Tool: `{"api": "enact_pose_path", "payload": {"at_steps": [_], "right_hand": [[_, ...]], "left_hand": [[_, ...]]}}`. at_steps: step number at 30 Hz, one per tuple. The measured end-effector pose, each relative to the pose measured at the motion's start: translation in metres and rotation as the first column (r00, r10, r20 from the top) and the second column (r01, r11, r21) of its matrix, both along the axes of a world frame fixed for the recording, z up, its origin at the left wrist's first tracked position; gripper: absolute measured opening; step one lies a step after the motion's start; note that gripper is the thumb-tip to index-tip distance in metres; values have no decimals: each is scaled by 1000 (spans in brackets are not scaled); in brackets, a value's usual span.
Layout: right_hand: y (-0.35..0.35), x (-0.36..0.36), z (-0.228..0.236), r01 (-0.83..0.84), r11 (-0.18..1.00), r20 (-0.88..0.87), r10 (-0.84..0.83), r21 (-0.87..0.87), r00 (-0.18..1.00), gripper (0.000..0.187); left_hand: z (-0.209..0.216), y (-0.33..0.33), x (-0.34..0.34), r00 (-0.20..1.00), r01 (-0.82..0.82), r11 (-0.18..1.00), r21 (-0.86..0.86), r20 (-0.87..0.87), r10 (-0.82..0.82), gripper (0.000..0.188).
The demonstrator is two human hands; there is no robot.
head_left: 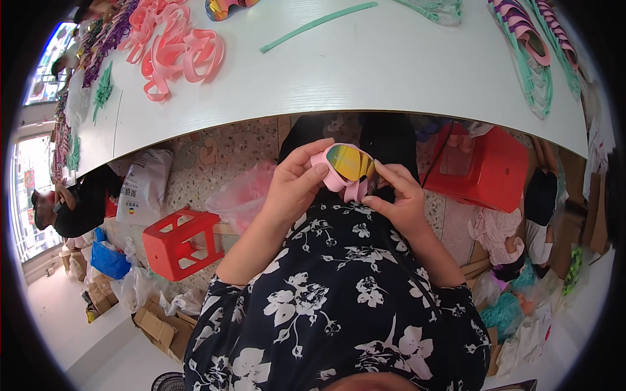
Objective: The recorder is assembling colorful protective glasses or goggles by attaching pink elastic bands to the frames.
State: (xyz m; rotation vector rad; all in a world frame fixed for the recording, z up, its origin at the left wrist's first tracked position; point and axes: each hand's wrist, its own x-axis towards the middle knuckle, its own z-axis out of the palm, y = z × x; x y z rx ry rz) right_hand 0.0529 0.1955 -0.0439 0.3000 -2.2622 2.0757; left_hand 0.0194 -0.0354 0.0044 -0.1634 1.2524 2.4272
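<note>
A pair of pink swim goggles (351, 163) with yellow-green mirrored lenses is held above my lap, just off the table's near edge. My left hand (298, 174) pinches one side of the pink frame between thumb and fingers. At the other end, my right hand (399, 197) has thumb and fingertips closed on the goggles' edge, close to a short loop of pink band hanging below the lenses. The fingers partly cover the far lens and the frame ends.
On the white table (365, 78) lie a heap of pink straps (186, 55), a green strap (318, 26), and rows of goggles (528, 45) at right. Red stools (182, 242) stand on both sides below. Other people sit at left and right; bags and cartons (163, 326) lie around.
</note>
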Motion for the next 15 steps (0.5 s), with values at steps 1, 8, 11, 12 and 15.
{"api": "enact_pose_path", "payload": {"at_steps": [1,8,11,12,15], "right_hand": [[0,0,0,-6,1000,3,6,5,1000,67],[1,1,-2,-15,1000,5,15,5,1000,67],[1,0,1,-39,999,-8,39,10,999,67],[2,0,2,-51,999,-2,52,10,999,67],[4,1,4,-96,995,19,95,17,995,68]], "left_hand": [[-1,1,0,1000,-1,1000,4,-9,1,47],[1,2,-1,999,49,998,-40,-19,-50,51],[5,-2,-6,994,112,988,-106,2,-113,54],[7,-3,-9,990,140,980,-144,-5,-142,54],[17,-4,-15,976,208,942,-263,-6,-217,59]]}}
